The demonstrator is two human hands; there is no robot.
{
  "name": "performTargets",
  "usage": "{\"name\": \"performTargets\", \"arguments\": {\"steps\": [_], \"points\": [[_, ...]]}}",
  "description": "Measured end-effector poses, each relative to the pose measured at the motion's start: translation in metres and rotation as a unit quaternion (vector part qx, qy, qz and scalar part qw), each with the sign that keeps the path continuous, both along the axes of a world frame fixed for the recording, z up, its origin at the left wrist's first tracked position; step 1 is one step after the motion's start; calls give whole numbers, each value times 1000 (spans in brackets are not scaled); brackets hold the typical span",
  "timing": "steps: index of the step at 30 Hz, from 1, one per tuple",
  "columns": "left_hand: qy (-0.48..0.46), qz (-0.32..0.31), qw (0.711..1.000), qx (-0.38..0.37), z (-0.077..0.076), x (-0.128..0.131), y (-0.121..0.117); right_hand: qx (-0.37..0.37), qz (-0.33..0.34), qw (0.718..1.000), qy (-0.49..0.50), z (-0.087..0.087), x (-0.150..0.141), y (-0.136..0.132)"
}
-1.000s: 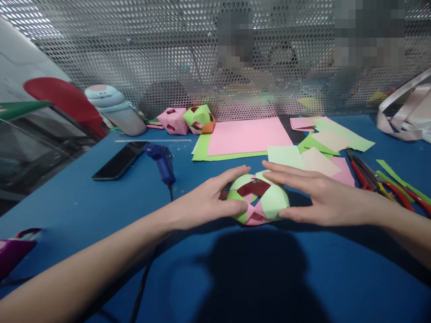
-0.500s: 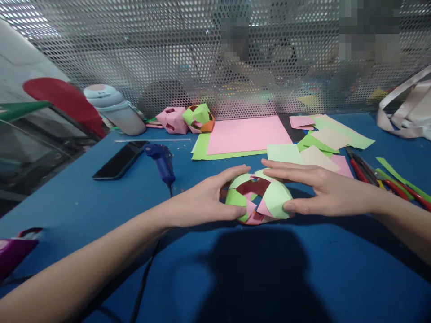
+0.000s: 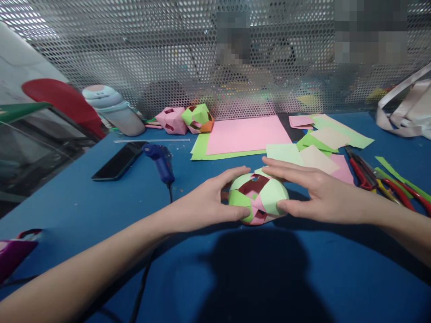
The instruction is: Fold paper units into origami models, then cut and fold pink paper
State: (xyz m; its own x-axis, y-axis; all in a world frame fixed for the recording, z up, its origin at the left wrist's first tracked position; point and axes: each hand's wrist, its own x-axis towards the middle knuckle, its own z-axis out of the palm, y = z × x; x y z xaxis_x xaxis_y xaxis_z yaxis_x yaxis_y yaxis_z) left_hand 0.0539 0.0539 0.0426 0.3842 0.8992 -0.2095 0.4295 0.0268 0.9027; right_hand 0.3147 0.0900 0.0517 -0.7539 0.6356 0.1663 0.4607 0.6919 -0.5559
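Between my two hands sits a hollow paper ball (image 3: 274,197) of pale green, bright green, pink and dark red pieces, low over the blue table (image 3: 266,273). My left hand (image 3: 208,199) grips its left side, thumb on the bright green piece in front and fingers curled behind. Around the right side my right hand (image 3: 313,190) is closed, thumb on the pale green piece and fingers over the back. Openings between the pieces show the inside. A blue glue gun (image 3: 160,163) lies left of the ball, its cord running toward the near edge.
Behind are pink sheets (image 3: 247,134), cut paper pieces (image 3: 318,159) and two finished-looking paper balls (image 3: 183,119). A phone (image 3: 118,161) and a bottle (image 3: 114,110) stand left. Pliers (image 3: 362,170) and scissors (image 3: 400,188) lie right. A perforated metal screen (image 3: 188,58) closes the back.
My hands have squeezed closer together. The pink tips at the front of the ball, apart before, now meet, and the gap between them has narrowed.
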Motion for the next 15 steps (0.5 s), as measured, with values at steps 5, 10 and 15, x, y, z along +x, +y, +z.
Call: {"name": "performTargets", "arguments": {"steps": [5,10,15], "points": [[-2,14,1000,7,0,2,0,-22,-6,1000,-14,1,-1,-2],[-17,7,1000,6,-3,0,1,-45,11,998,-31,2,0,0],[15,18,999,35,-9,-1,-2,-43,25,999,-19,0,0,0]]}}
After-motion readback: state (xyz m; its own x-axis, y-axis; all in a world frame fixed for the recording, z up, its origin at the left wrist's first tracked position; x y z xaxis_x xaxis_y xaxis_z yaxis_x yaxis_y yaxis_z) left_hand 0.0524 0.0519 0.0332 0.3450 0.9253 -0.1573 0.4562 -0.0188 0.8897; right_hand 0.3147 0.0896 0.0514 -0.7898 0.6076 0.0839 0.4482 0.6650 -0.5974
